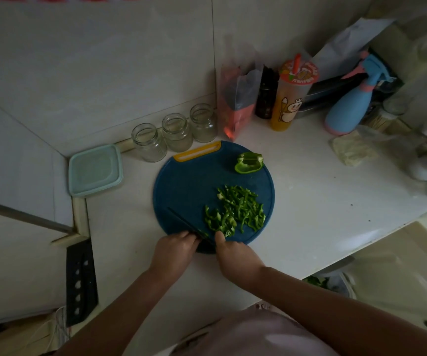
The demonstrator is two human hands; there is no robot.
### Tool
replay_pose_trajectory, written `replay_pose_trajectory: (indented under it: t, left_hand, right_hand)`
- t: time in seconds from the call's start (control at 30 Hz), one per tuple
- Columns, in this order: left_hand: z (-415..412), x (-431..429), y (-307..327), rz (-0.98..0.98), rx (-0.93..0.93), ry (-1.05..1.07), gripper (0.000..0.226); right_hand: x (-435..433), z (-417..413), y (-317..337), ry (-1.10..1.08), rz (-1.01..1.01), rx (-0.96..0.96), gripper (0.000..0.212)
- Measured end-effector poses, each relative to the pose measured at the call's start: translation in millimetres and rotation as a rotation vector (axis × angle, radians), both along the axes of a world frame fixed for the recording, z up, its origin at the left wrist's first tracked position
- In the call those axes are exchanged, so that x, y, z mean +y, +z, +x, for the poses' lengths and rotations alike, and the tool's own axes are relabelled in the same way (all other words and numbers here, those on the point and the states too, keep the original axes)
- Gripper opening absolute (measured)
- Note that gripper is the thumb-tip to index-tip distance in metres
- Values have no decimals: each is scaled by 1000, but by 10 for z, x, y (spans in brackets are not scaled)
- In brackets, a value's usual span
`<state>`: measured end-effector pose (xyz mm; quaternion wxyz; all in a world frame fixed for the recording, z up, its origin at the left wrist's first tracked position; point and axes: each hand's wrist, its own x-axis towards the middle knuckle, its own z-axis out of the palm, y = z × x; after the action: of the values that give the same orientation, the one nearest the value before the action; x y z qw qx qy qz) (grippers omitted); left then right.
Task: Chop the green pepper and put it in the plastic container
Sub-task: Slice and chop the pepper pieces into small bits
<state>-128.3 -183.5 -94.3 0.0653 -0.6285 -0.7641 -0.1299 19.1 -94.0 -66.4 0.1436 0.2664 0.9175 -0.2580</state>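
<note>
A round blue cutting board (181,186) lies on the white counter. A pile of chopped green pepper strips (235,211) covers its near right part, and one uncut pepper piece (248,163) sits at its far right. A dark knife (184,222) lies slanted across the board's near left. My right hand (235,255) grips the handle end at the board's near edge, thumb by the strips. My left hand (176,250) has bent fingers at the blade; whether they pinch it is unclear. The pale teal plastic container (95,170), lid on, stands left of the board.
Three glass jars (176,132) line the wall behind the board. A plastic bag (238,104), a dark bottle (266,96), an orange drink cup (289,96) and a blue spray bottle (351,104) crowd the far right. A black cleaver (80,283) lies at the near left.
</note>
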Motion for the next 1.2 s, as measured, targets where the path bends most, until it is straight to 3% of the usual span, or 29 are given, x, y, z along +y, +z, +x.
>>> replay_pose_trajectory:
  t: [0.27,0.73,0.97,1.2]
  left_hand:
    - [-13,-30,-49,75,-36,-31,29]
    - [-2,-42,-134,165,-33,-43,28]
    - [13,-43,-129,107,-55,-17,25]
    - [22,-83,-67,47,-66,6,27]
  right_hand:
    - [171,-20,-48,56,-64,32,17]
    - [483,-219,61,161,-204,26,20]
    - [323,-354,68,20,-224,21,21]
    - [70,-321,-8,-258,-285,63,18]
